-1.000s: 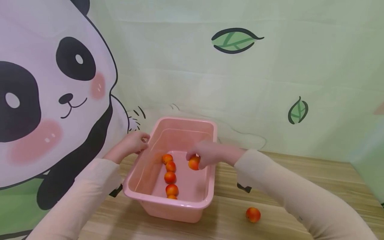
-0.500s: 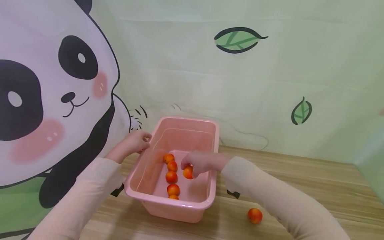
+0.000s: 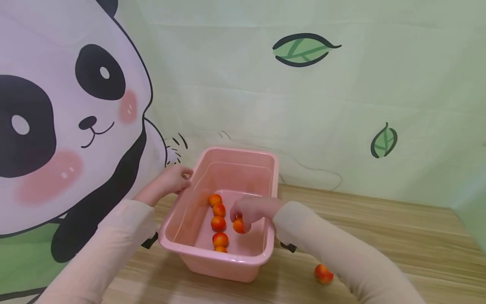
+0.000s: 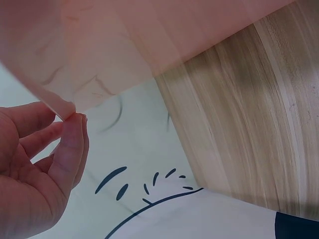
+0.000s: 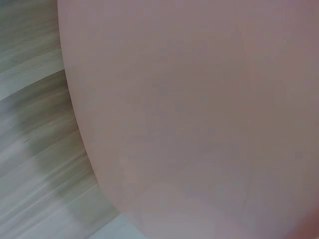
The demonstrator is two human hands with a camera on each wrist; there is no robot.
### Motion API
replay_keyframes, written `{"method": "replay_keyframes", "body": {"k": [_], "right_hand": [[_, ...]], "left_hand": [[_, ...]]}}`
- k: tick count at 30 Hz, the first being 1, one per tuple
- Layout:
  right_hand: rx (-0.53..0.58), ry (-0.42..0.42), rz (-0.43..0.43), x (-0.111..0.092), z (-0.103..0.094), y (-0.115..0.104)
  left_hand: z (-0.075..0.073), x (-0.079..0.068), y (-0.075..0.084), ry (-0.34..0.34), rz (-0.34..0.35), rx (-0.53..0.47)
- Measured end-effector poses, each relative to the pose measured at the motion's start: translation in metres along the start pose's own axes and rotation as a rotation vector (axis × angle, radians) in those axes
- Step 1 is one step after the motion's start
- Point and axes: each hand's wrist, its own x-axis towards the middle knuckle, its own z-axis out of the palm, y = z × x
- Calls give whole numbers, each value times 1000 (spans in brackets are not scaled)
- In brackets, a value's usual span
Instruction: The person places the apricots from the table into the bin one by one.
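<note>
A pink plastic basin (image 3: pixel 176 249) stands on the wooden table. My left hand (image 3: pixel 175 179) pinches its left rim; in the left wrist view the thumb and fingers of that hand (image 4: pixel 42 164) meet at the rim's edge. Inside the basin, my right hand (image 3: pixel 252 211) holds a small round red-orange fruit (image 3: pixel 238 226) from above, low over the floor. Several similar fruits (image 3: pixel 218 223) lie in a row along the basin's left side, beside the held one. In the right wrist view the basin wall (image 5: pixel 174 114) fills most of the picture and hides the fingers.
One more red-orange fruit (image 3: pixel 323 274) lies on the wooden table (image 3: pixel 364 219) to the right of the basin, partly behind the right sleeve (image 3: pixel 334 245). A cloth backdrop (image 3: pixel 235 84) with a printed panda and leaves hangs behind the table.
My right hand has moved left and down into the basin with the fruit, closer to the row. The left hand keeps its hold on the rim.
</note>
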Motion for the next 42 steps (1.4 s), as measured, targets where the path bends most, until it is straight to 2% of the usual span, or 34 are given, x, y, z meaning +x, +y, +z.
{"method": "replay_keyframes", "body": {"k": [5,13,16,21,26,33,36,42], "right_hand": [[-43,-7,12,2,2,0],[-87,-34,16,7,3,2],[-121,-22,-20,8,2,3],[-115,0,-73,2,-4,4],[-119,64,-147,-15,-19,3],[-103,175,-223,-50,-39,10],[-82,216,-258,-64,-42,17],[-47,245,-256,-88,-41,35]], "left_hand": [[0,-1,-1,1,36,16],[0,-1,-1,2,39,18],[0,-1,0,2,38,17],[0,-3,3,-1,31,12],[0,-4,4,1,22,19],[-1,-4,5,-5,16,25],[-2,-4,6,-11,14,27],[-1,-2,4,-16,12,21]]}}
